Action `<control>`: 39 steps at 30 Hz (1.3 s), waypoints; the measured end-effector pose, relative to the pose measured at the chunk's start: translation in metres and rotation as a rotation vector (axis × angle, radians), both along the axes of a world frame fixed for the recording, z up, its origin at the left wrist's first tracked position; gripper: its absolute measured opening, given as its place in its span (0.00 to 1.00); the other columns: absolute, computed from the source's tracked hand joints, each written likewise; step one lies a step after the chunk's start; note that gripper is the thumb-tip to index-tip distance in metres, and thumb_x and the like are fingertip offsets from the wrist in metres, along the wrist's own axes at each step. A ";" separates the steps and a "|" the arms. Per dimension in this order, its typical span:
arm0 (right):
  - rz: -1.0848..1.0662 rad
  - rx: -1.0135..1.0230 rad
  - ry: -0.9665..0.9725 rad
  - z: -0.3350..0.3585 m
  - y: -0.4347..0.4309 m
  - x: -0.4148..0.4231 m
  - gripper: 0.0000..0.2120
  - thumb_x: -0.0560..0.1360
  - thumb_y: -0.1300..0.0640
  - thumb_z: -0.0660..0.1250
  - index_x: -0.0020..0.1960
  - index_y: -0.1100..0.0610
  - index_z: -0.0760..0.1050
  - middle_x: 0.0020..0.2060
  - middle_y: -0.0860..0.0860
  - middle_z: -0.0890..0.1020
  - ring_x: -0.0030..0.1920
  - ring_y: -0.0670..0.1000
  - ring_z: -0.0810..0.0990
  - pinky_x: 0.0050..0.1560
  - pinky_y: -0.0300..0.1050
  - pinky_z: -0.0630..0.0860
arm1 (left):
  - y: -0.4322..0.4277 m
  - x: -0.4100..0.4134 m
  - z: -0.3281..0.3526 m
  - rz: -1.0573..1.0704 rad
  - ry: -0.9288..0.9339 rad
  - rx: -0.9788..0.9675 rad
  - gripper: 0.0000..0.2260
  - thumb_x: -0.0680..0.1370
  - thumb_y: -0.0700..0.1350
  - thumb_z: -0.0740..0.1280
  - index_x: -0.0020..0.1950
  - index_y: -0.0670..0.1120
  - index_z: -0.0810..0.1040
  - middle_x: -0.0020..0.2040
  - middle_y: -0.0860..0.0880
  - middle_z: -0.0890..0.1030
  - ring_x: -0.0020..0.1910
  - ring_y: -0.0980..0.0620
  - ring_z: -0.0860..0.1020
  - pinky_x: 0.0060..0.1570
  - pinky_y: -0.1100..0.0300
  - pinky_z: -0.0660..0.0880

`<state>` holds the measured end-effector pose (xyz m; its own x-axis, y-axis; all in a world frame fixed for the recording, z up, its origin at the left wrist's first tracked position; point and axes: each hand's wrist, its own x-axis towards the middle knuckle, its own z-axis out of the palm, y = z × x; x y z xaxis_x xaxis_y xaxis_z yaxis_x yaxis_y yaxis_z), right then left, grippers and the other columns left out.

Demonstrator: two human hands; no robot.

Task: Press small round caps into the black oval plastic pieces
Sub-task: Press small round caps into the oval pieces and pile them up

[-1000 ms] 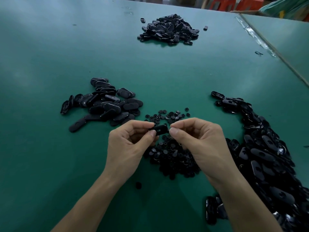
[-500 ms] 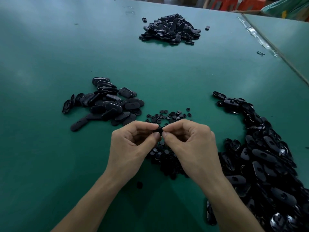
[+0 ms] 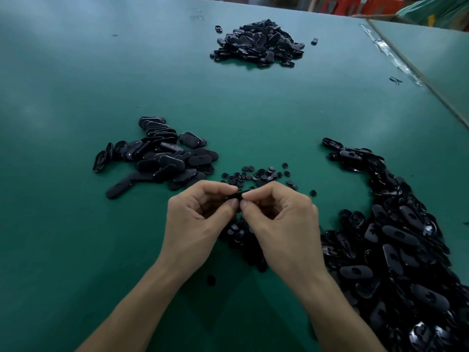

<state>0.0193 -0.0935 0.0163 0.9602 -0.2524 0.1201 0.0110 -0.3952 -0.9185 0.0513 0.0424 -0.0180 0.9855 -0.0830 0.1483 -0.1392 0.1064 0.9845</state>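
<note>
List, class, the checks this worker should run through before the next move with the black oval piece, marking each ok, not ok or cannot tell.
1. Grip on the oval piece: ok, pinched between the left hand and the right hand.
2. Cap seated in it: cannot tell, the fingertips hide it.
3. Loose caps within reach: ok, just beyond the fingers.
4. More ovals at hand: ok, the right pile lies beside the right wrist.
5. Left pile kept apart from the right pile: ok, they do not touch.
</note>
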 end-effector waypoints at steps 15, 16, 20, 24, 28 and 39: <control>0.028 -0.188 -0.093 -0.003 0.003 -0.003 0.08 0.73 0.65 0.74 0.50 0.54 0.87 0.41 0.44 0.85 0.44 0.38 0.82 0.45 0.25 0.74 | 0.003 0.001 -0.003 -0.016 -0.004 0.048 0.08 0.75 0.35 0.73 0.47 0.49 0.81 0.41 0.50 0.85 0.39 0.57 0.83 0.41 0.66 0.79; 0.041 -0.180 -0.098 -0.002 0.002 -0.003 0.09 0.73 0.65 0.74 0.50 0.54 0.87 0.42 0.44 0.85 0.44 0.38 0.82 0.45 0.25 0.74 | 0.003 0.001 -0.003 -0.009 0.000 0.042 0.07 0.74 0.37 0.73 0.47 0.49 0.81 0.41 0.50 0.85 0.39 0.57 0.82 0.40 0.66 0.79; 0.106 -0.170 -0.081 -0.001 -0.005 -0.002 0.08 0.74 0.62 0.74 0.51 0.53 0.87 0.44 0.43 0.83 0.45 0.40 0.82 0.44 0.28 0.74 | 0.004 0.002 -0.003 -0.015 0.031 0.018 0.09 0.75 0.37 0.73 0.46 0.51 0.82 0.41 0.49 0.85 0.40 0.55 0.82 0.42 0.63 0.80; 0.134 -0.155 -0.020 0.003 -0.019 0.004 0.11 0.74 0.59 0.75 0.53 0.46 0.85 0.45 0.41 0.82 0.45 0.42 0.82 0.44 0.31 0.77 | 0.005 0.003 -0.002 -0.060 0.054 0.011 0.09 0.75 0.36 0.73 0.47 0.51 0.83 0.42 0.48 0.86 0.40 0.56 0.82 0.42 0.65 0.79; 0.238 -0.066 0.114 0.008 -0.029 0.010 0.10 0.75 0.60 0.74 0.53 0.48 0.85 0.42 0.41 0.86 0.45 0.40 0.84 0.46 0.36 0.80 | 0.005 0.002 0.000 -0.115 0.068 -0.009 0.08 0.73 0.38 0.74 0.48 0.50 0.83 0.42 0.48 0.86 0.40 0.57 0.82 0.41 0.67 0.77; 0.268 -0.095 0.187 0.009 -0.033 0.015 0.06 0.73 0.60 0.74 0.44 0.50 0.82 0.35 0.45 0.85 0.34 0.41 0.82 0.36 0.33 0.77 | 0.006 0.002 0.000 -0.146 0.104 0.003 0.10 0.69 0.42 0.75 0.50 0.44 0.84 0.43 0.46 0.87 0.41 0.54 0.84 0.43 0.65 0.79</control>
<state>0.0346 -0.1268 0.0254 0.9984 0.0157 -0.0537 -0.0394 -0.4846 -0.8738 0.0535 0.0479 -0.0178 0.9730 -0.2265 0.0454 -0.0197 0.1147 0.9932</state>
